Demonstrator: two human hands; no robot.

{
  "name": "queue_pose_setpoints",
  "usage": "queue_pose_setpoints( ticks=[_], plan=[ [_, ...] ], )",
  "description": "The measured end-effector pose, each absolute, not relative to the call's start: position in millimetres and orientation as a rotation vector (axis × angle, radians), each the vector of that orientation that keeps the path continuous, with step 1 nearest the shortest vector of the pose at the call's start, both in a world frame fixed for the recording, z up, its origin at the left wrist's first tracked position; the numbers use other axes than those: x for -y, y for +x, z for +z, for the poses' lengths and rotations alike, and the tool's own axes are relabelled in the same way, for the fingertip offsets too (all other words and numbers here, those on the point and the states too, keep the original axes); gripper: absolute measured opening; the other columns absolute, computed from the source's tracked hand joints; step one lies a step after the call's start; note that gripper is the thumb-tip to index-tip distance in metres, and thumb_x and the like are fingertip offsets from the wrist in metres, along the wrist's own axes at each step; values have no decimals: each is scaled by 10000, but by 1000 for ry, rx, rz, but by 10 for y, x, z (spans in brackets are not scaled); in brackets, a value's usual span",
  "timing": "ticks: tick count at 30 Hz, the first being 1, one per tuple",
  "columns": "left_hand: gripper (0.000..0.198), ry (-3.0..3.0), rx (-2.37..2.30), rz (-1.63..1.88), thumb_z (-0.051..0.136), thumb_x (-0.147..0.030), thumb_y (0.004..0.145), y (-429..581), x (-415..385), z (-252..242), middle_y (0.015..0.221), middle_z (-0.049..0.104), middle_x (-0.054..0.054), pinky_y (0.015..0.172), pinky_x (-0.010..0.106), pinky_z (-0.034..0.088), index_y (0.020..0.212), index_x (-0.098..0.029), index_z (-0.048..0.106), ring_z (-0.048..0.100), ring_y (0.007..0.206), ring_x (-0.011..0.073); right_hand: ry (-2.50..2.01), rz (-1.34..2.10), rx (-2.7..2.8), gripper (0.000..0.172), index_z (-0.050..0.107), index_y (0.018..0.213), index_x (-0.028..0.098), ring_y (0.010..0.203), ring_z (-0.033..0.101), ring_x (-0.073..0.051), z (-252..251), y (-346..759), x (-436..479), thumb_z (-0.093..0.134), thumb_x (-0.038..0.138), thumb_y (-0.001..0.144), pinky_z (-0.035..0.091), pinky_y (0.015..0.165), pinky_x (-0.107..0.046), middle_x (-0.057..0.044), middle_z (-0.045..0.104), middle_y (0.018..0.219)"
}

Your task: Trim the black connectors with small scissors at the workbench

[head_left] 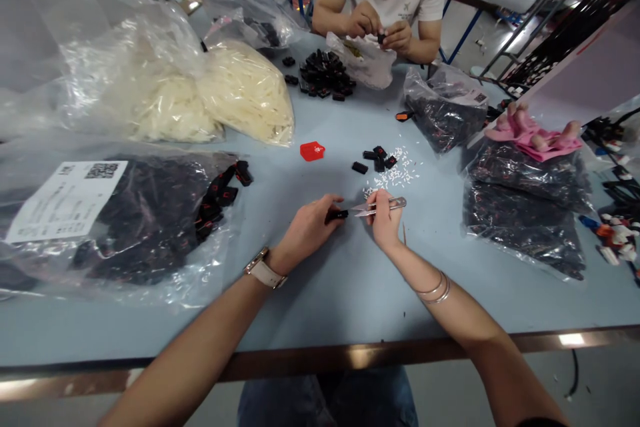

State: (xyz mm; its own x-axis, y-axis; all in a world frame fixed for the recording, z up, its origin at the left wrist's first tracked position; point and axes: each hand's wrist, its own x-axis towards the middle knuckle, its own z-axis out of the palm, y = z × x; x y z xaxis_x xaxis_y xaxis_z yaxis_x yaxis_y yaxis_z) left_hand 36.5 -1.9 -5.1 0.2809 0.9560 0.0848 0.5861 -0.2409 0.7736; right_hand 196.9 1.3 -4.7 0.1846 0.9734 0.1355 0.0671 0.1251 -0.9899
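Note:
My left hand (pixel 311 228) is closed around a small black plastic connector (pixel 337 214), whose end sticks out past the fingertips. In my right hand (pixel 386 219) is a pair of metal thread snips (pixel 399 203), blades pointing left at the connector. The blade tips are very close to the connector; whether they touch it I cannot tell. Just beyond my right hand lie many tiny white pieces (pixel 395 179), scattered on the table. Several black connectors (pixel 379 159) sit among and beside them. A flat red piece (pixel 313 151) lies further left.
An open bag of black connectors (pixel 150 220) covers the left, with bags of cream-coloured parts (pixel 250 90) behind. Black-filled bags (pixel 523 220) and pink gloves (pixel 535 133) are at right. Across the table (pixel 320 307), a person (pixel 385 7) handles a small black part near a connector pile (pixel 327 73).

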Motion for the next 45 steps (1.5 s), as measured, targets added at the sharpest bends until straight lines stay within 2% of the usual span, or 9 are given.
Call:
queue_pose_setpoints(
  ticks=[7,10,13,17,21,24,28,36,45],
  plan=[
    [187,600,-1269,1595,549,-370,834,213,-185,0,647,549,-32,532,206,460,879,-189,524,538,527,93,-1252,997,1125,487,455,597,218,319,357,-85,-32,1964,-34,420,624,864,301,351,-226,56,400,378],
    [255,185,-1188,1825,437,-394,908,54,-269,118,751,601,20,646,203,522,776,-185,503,622,694,104,-1265,996,1137,485,452,595,216,325,355,-80,-43,1961,-40,414,620,861,304,351,-219,55,413,383],
    [40,169,-1155,1924,516,-185,836,-59,-285,220,1067,641,28,846,241,529,865,-204,495,649,961,119,-1282,994,1148,485,446,603,218,329,347,-75,-58,1966,-45,403,631,853,285,346,-214,59,401,387],
    [309,206,-1164,1947,527,-31,724,-86,-275,234,1199,615,-10,925,285,506,925,-247,434,639,1039,114,-1308,989,1178,487,450,615,220,340,344,-80,-83,1975,-33,392,640,852,273,349,-222,60,387,403],
    [288,262,-1219,1760,585,-105,683,-9,-273,166,820,663,-10,667,211,515,926,-216,476,631,658,86,-1287,852,1263,512,446,585,221,409,405,-103,-70,1993,-11,340,618,891,347,415,-250,30,422,463],
    [252,495,-1283,1508,653,-193,640,83,-237,108,690,639,-8,548,182,448,862,-176,535,563,550,82,-1245,607,1371,513,440,556,222,607,539,-149,-33,2034,-26,313,542,937,465,622,-303,-25,514,583],
    [216,1115,-1410,1206,643,-335,702,189,-148,25,722,658,21,606,255,474,838,-178,587,608,638,146,-1281,505,1465,406,557,759,213,769,596,-173,-6,2151,-155,298,448,964,486,735,-327,-69,624,810],
    [177,2316,-1505,637,473,-238,859,267,-34,-25,947,675,133,824,427,499,921,-175,627,620,898,285,-1624,307,2101,300,676,1038,209,930,616,-221,194,2325,-839,447,122,866,457,803,-314,-95,662,1077],
    [200,2399,-1480,569,462,-201,863,272,-48,-18,955,678,154,844,458,500,946,-157,639,630,887,301,-1596,465,2420,180,719,781,215,675,581,-161,326,2159,-1132,655,58,721,357,613,-251,-35,671,772]
  ],
)
